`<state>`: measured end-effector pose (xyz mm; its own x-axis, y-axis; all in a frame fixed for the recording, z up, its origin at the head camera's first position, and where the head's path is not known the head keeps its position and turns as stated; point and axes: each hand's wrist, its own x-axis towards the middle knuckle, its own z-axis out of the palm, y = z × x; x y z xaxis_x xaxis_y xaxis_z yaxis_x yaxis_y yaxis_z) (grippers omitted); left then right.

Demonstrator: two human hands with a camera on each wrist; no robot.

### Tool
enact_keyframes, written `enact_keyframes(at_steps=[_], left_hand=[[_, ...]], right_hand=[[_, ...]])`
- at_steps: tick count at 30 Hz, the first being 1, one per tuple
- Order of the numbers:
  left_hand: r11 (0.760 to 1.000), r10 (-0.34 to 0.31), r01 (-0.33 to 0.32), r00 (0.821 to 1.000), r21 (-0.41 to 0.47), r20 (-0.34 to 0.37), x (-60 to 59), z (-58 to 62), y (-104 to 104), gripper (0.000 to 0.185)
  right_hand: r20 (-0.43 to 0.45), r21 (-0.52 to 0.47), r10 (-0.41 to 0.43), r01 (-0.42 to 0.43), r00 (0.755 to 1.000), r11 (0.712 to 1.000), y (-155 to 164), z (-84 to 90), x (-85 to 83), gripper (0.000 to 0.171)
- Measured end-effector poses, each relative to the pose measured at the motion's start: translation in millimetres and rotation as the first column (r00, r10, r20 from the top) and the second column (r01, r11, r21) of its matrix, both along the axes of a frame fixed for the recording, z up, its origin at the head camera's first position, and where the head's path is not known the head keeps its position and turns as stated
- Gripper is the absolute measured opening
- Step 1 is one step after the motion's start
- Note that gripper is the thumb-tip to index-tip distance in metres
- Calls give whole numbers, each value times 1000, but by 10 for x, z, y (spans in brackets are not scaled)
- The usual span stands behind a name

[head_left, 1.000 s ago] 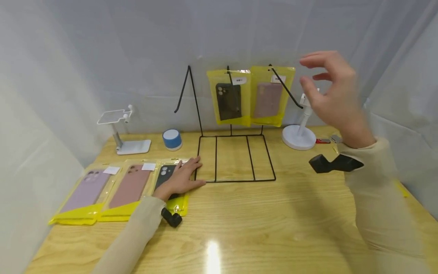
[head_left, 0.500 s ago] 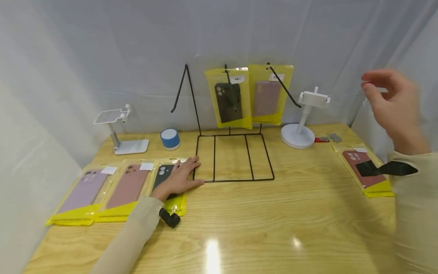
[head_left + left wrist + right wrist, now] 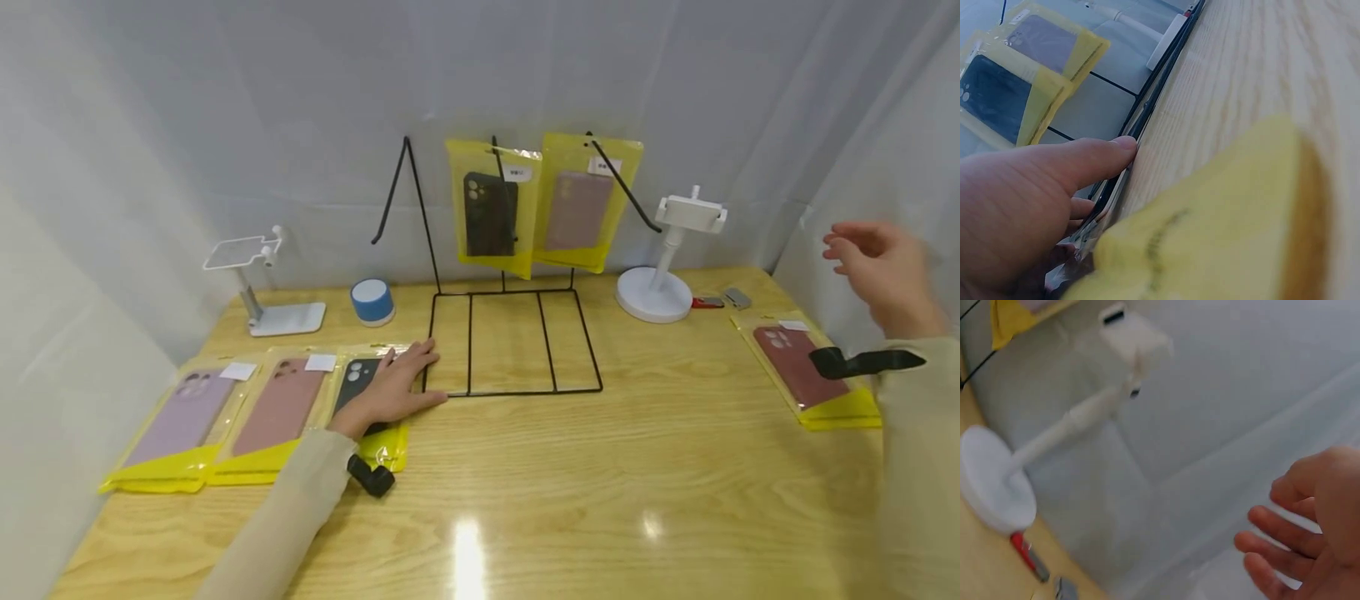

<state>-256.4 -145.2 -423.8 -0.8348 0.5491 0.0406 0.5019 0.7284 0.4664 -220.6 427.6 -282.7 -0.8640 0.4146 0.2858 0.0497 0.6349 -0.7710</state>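
My left hand (image 3: pixel 390 392) rests with fingers spread over a bagged dark phone case (image 3: pixel 356 380), touching the left side of the black wire rack (image 3: pixel 517 393). In the left wrist view its thumb lies along the rack's base wire. A bagged black phone case (image 3: pixel 487 217) hangs on the rack's middle hook, and a bagged purple phone case (image 3: pixel 577 212) on the right hook. The left hook carries nothing. My right hand (image 3: pixel 885 271) is raised at the far right, fingers loosely bent and holding nothing. Below it on the table lies a bagged dark red phone case (image 3: pixel 798 367).
Bagged lilac (image 3: pixel 180 417) and pink (image 3: pixel 277 408) phone cases lie at the left. Behind them stand a white folding stand (image 3: pixel 288 319) and a blue-and-white cylinder (image 3: pixel 372 302). A white round-based phone stand (image 3: pixel 654 296) stands right of the rack, beside a small red item (image 3: pixel 707 302).
My right hand has moved away from the right hook, to the right and then down, uncovering the dark red case. The hanging bags have swung slightly. My left hand stays in place.
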Motion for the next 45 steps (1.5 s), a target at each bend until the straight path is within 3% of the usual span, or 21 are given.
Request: enact_keyframes(at_steps=[3,6,8,11,13,16,18,21,28,33,41,45], left_hand=[[1000,2,-2,1000,-1,-1,1,0,3,70],[1000,6,-6,1000,-6,-3,4,-2,6,70],[1000,3,-3,1000,-5,-2,4,-3,10,70],[1000,-2,2,1000,0,-2,6,0,17,70],[1000,-5,5,1000,1,-6,7,-3,23,70],[1000,0,0,1000,6,5,15,-9,28,71],[1000,1,-1,1000,8,9,20,-22,32,72],[1000,2,-2,1000,13,14,30,-31,37,71],[1000,-3,3,1000,4,-15,23,-15,23,71],[1000,1,-1,1000,4,-10,20,12,18,70],[1000,-1,1,1000,0,-11,16,19,17,70],[1000,2,-2,1000,-4,-6,12,14,10,71]], right_hand=[[57,-18,-44,45,997,999,265,-255,-91,49],[68,-77,-43,49,997,996,676,-613,-242,45],[52,-86,-27,31,998,996,978,-873,-346,32],[83,-55,-34,39,996,998,1169,-1080,-374,23],[108,-4,-7,8,994,1000,1130,-1105,-330,29],[187,82,51,-67,981,994,871,-1005,-171,49],[238,139,113,-149,965,979,738,-951,-71,60],[307,179,136,-198,942,964,663,-950,13,65],[346,237,118,-208,931,949,752,-1121,0,74],[405,295,112,-246,907,923,806,-1208,-14,79],[490,260,134,-292,861,920,736,-1203,23,88],[490,243,138,-287,861,927,679,-1208,31,90]])
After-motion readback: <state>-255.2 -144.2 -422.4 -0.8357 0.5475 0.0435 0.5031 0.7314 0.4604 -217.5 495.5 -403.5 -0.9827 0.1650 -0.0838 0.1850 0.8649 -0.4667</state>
